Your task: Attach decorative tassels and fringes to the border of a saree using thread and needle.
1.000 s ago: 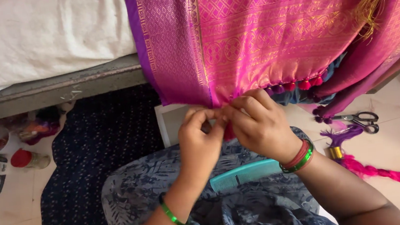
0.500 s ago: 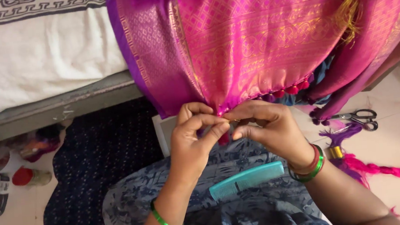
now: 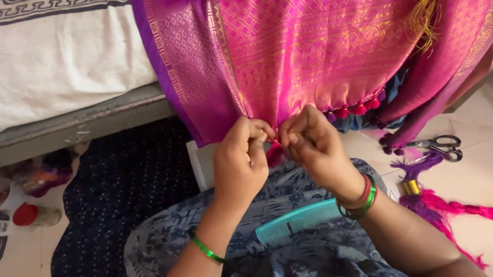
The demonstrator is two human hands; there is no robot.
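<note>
From the head view, I see both my hands working at the lower hem of a magenta and purple silk cloth with gold woven pattern that hangs down over the edge of a white-sheeted bed. My left hand has its fingers curled in and pinched at the hem. My right hand is likewise clenched, thumb and fingertips pressed together just beside the left. Between the two hands sits a small pink thread tassel, touching both; I cannot tell which fingers actually grip it.

As I judge progress: to the right of my hands, a row of finished pink tassels already lines the hem up to the cloth's right corner. The hem to the left of my hands, running to the purple border, shows no tassels yet, so that stretch looks left to do.

A teal plastic comb lies on my blue patterned lap. On the floor to my right lie black-handled scissors and a bundle of pink and purple thread with a gold band.
</note>
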